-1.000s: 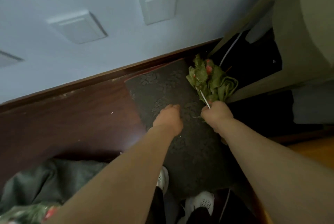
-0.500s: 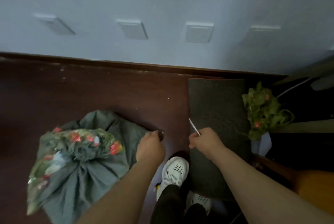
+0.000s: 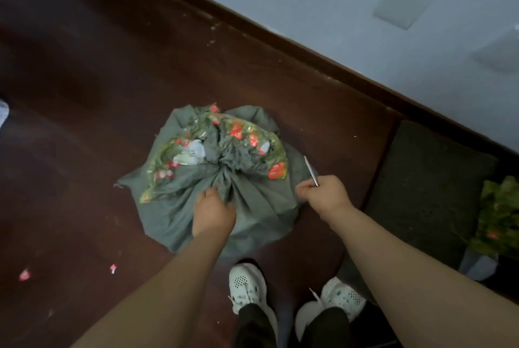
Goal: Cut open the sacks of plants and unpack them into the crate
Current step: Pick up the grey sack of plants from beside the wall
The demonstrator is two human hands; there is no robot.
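A grey-green cloth sack (image 3: 252, 207) lies on the dark red floor, gathered into a tight bunch at its middle. Bundles of green plants in clear wrap with red labels (image 3: 247, 134) spill out of its far side. My left hand (image 3: 213, 213) grips the gathered neck of the sack. My right hand (image 3: 325, 196) holds a thin metal blade (image 3: 311, 171) pointing away from me, just right of the sack and apart from it. More unpacked plants (image 3: 497, 218) lie at the right edge.
A dark mat (image 3: 427, 187) lies on the floor right of the sack, along the wall's dark skirting (image 3: 280, 30). My white shoes (image 3: 247, 288) stand just behind the sack. Small red scraps (image 3: 112, 268) dot the floor at lower left.
My view swung left from the mat and loose plants to the sack. My left hand has taken hold of the sack's gathered neck; my right hand came across with the blade.
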